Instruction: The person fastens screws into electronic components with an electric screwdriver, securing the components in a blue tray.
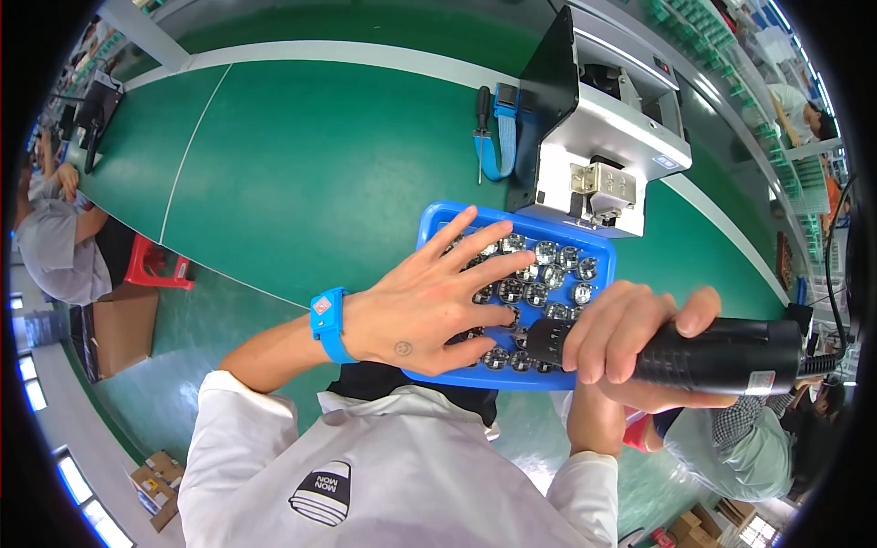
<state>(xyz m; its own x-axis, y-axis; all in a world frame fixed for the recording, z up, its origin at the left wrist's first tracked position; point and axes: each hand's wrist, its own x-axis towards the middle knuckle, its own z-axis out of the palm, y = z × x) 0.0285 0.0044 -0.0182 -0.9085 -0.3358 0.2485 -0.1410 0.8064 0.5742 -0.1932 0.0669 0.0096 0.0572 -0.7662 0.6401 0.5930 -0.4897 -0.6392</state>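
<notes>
Parts (511, 291), small, round and shiny, are gathered in the blue tray (484, 377) at the near side of the green table (301, 164). The left hand (420, 310) is spread wide, palm down, over the tray's left half; whether the parts are touched by every fingertip cannot be told. The driver (722, 356), black and corded, is gripped in the right hand (630, 333), with its nose pointed left over the tray's near right portion. The step in hand is judged to be work with the driver on a part beside the left fingers; whether its bit is seated cannot be told. For the next move, a steady angle and fingers kept out of the bit's line would seem to be called for.

Room is offered mostly to the left, where a broad stretch of table is seen. On the far side, movement is limited by the machine (603, 137), whose base is placed close behind the tray's far rim. A screwdriver (482, 110) and a blue strap (505, 137) are laid just left of it. The table's near edge is partly hidden, so any overhang of the tray cannot be judged. On the right, the cord (816, 365) would need to be minded.
</notes>
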